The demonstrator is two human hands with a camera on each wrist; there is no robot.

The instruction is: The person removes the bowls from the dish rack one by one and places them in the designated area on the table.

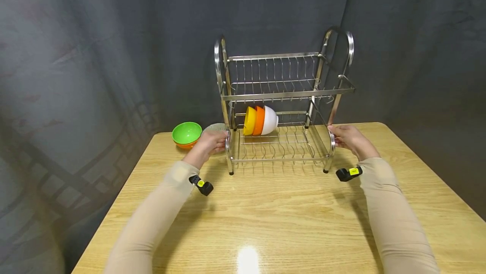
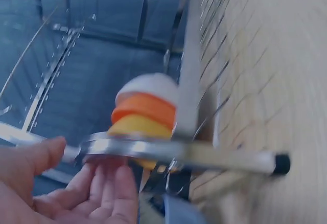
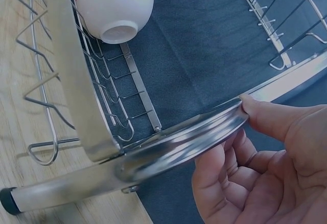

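Observation:
A two-tier metal dish rack (image 1: 281, 95) stands on the table, its lower tier holding a yellow bowl (image 1: 249, 121), an orange bowl (image 1: 260, 120) and a white bowl (image 1: 270, 120) nested on their sides. My left hand (image 1: 210, 144) grips the rack's left side frame low down, thumb and fingers at the curved bar (image 2: 138, 148); that wrist view is blurred. On the opposite side my right hand (image 1: 350, 138) pinches the matching curved bar (image 3: 184, 141) between thumb and bent fingers.
Left of the rack, a green bowl (image 1: 187, 133) sits in an orange one (image 1: 184, 145). Beside them a pale, translucent dish (image 1: 215, 127) is partly hidden by my left hand. The wooden table (image 1: 281, 206) reaches back to a dark grey curtain (image 1: 152, 33).

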